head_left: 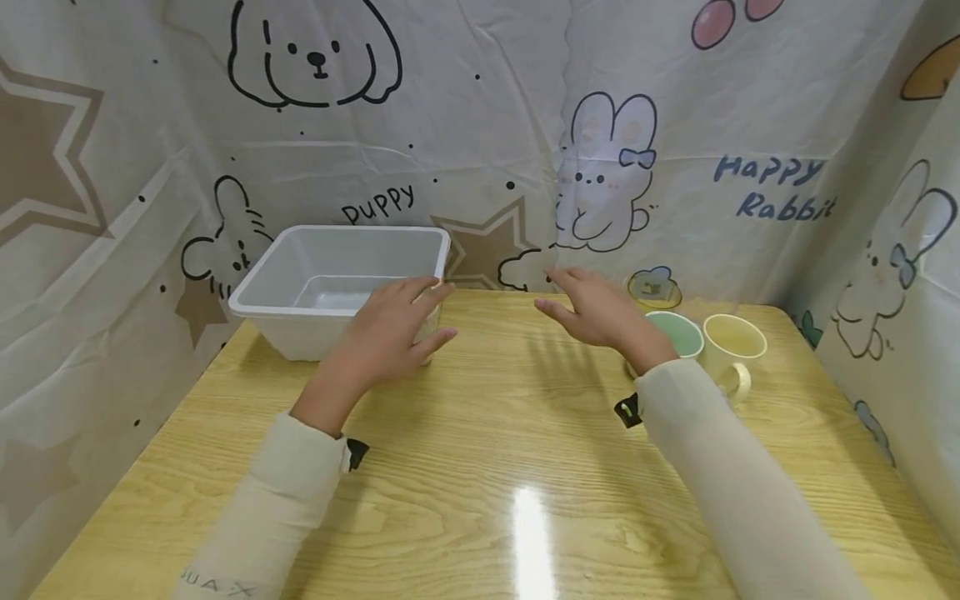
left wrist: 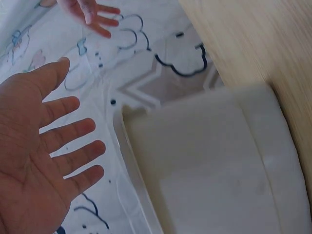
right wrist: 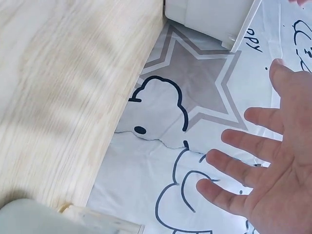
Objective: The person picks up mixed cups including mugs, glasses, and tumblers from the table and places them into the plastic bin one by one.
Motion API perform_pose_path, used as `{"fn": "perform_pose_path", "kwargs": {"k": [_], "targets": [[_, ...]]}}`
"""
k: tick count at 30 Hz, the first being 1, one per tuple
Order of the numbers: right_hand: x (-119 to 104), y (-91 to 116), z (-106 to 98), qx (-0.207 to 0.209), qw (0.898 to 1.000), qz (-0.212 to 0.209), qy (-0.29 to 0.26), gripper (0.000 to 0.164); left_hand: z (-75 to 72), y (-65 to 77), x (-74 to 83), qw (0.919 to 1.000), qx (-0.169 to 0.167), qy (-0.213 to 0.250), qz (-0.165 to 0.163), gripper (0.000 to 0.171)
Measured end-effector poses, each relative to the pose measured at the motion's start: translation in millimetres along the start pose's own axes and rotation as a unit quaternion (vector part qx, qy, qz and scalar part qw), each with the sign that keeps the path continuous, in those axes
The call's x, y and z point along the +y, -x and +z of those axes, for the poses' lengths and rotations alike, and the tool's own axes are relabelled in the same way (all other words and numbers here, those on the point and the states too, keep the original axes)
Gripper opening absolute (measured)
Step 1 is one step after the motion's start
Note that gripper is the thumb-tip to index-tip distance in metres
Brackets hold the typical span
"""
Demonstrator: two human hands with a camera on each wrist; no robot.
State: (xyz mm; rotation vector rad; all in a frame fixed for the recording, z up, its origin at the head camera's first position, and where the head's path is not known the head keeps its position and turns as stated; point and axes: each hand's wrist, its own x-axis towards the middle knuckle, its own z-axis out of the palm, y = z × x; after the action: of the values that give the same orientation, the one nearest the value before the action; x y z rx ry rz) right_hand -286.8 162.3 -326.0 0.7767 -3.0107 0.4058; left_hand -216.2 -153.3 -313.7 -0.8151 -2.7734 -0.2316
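Observation:
My left hand (head_left: 390, 329) is held above the near right corner of a white rectangular tub (head_left: 296, 337), fingers extended. In the left wrist view that hand (left wrist: 39, 156) shows its palm with fingers spread, beside the tub's wall (left wrist: 209, 170), holding nothing. To the right, my right hand (head_left: 600, 308) hovers over the table's back part, just left of a green cup (head_left: 678, 332) that the wrist partly covers. Spread, empty fingers also appear on the right hand (right wrist: 278, 165) in the right wrist view. A yellow cup (head_left: 723, 360) with a handle stands beside the green one.
Behind the green cup is a see-through vessel with a yellowish rim (head_left: 654, 302). A printed cloth (head_left: 480, 125) hangs along the back and both sides of the wooden table (head_left: 465, 450). Light glares on the table's near middle.

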Motion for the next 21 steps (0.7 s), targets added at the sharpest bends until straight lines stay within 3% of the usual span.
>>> {"fn": "perform_pose_path", "kwargs": {"k": [21], "targets": [[-34.9, -42.3, -3.6, 0.013, 0.999, -0.014, -0.045, 0.070, -27.0, 53.4, -71.3, 0.9960, 0.009, -0.006, -0.089, 0.064]]}}
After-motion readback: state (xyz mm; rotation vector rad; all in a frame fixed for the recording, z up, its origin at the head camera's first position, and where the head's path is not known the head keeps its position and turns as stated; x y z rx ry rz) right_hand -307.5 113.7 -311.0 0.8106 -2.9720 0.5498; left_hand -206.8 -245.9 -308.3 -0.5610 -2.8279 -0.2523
